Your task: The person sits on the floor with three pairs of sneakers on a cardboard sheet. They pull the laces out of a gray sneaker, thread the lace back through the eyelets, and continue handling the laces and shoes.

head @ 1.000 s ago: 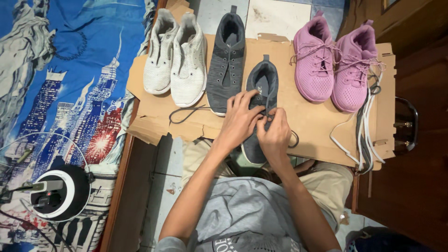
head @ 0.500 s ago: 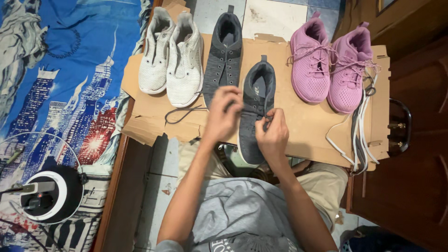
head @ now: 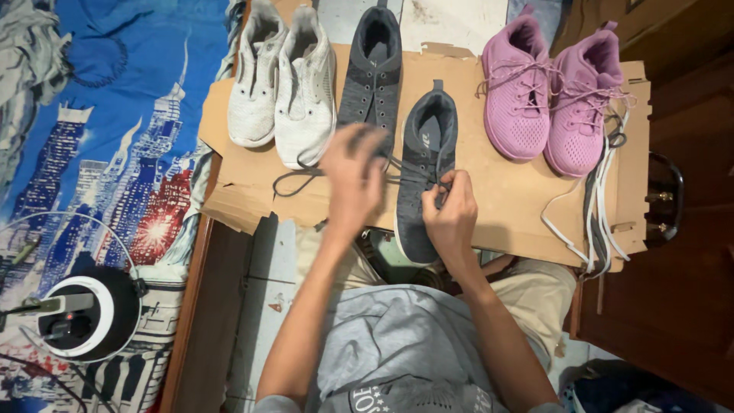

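The dark grey knit-cloth shoe (head: 425, 172) under the hands has a matt, finely textured upper and a thin dark woven lace (head: 300, 177). It lies on a flat sheet of brown cardboard (head: 505, 206), dull and papery with torn, rough edges. The two pale grey mesh sneakers (head: 284, 84) look soft and matt; the pair of pink knit shoes (head: 550, 92) likewise. Loose flat white cloth laces (head: 592, 206) trail beside dark, faintly glossy wood (head: 673, 306)

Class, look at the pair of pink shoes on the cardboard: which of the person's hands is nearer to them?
Right. The right hand rests on the near grey shoe, just left of the pink shoes. The left hand is farther left, beyond that shoe.
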{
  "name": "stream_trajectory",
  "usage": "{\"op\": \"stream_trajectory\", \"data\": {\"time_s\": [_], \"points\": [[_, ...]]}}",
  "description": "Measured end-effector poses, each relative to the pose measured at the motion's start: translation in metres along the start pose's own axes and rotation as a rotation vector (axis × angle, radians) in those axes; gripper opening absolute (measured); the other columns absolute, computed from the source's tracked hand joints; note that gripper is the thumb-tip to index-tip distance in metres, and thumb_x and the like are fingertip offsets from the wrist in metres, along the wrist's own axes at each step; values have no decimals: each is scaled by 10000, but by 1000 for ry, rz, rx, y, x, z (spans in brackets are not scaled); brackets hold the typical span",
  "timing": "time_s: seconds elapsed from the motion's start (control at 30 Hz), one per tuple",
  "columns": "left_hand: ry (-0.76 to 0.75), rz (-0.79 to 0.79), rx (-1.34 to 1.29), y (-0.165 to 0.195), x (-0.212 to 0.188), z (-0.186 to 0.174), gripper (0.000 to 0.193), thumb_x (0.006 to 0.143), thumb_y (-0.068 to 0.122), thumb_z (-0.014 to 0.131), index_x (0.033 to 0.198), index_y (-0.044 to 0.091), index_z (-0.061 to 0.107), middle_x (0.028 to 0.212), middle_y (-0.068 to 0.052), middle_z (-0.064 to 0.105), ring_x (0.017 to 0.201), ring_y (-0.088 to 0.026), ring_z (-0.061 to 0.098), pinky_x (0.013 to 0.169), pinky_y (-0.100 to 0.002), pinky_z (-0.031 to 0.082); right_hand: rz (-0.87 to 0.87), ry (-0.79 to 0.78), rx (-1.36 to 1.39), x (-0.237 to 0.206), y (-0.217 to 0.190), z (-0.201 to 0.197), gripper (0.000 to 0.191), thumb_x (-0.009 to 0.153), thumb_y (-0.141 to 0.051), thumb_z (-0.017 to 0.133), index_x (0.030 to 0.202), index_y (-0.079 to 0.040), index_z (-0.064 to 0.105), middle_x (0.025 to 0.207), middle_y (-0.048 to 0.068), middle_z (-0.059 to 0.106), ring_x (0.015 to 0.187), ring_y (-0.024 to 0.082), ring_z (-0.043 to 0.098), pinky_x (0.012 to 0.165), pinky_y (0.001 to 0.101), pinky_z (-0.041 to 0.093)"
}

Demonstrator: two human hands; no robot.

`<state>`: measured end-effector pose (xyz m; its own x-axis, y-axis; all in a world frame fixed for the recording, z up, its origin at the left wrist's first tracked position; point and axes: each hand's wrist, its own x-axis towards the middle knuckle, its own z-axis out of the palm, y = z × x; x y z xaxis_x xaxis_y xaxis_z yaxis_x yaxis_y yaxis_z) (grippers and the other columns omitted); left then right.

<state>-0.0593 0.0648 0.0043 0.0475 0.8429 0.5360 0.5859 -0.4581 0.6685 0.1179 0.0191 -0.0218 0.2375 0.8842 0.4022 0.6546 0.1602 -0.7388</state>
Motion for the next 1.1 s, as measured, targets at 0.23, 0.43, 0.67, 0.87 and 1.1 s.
{"op": "stream_trajectory", "data": {"time_s": [0.23, 0.43, 0.67, 0.87, 1.1], "points": [[-303, 173, 6, 30, -5, 42, 211, 816, 66, 710, 1023, 44, 744, 1456, -160, 524, 1385, -366, 442, 1132, -527, 306, 37, -26, 113, 3, 10, -4, 182, 890, 18, 670, 1001, 13, 526, 776, 95, 533, 617, 175, 520, 573, 335, 463], [-332, 168, -40, 26, 5, 36, 78, 794, 65, 717, 865, 33, 717, 1352, -134, 582, 1322, -371, 476, 1097, -534, 324, 61, -31, 166, 2, 10, -4, 183, 889, 23, 671, 1005, 11, 530, 752, 61, 519, 610, 131, 497, 571, 303, 450], [-159, -134, -459, 4, 11, 13, 50, 909, -21, 627, 957, -20, 641, 1157, -133, 697, 1051, -301, 696, 910, -352, 534, 109, -41, 201, 2, 12, -4, 203, 875, 34, 685, 1001, 0, 531, 747, 40, 502, 619, 112, 476, 584, 274, 441], [-150, -366, -486, -9, -7, 15, 41, 957, 9, 654, 969, -26, 671, 889, -88, 699, 823, -141, 661, 753, -270, 519, 127, -54, 211, 0, 14, -2, 201, 873, 26, 709, 987, 2, 545, 765, 34, 525, 626, 102, 474, 578, 261, 431], [-146, -481, -473, -19, -21, 11, 105, 992, 71, 658, 1012, -20, 707, 756, -45, 689, 698, -56, 590, 637, -232, 467, 243, -170, 284, 1, 34, -20, 127, 971, -63, 753, 999, -11, 640, 795, -5, 607, 680, 49, 503, 615, 226, 442]]}}
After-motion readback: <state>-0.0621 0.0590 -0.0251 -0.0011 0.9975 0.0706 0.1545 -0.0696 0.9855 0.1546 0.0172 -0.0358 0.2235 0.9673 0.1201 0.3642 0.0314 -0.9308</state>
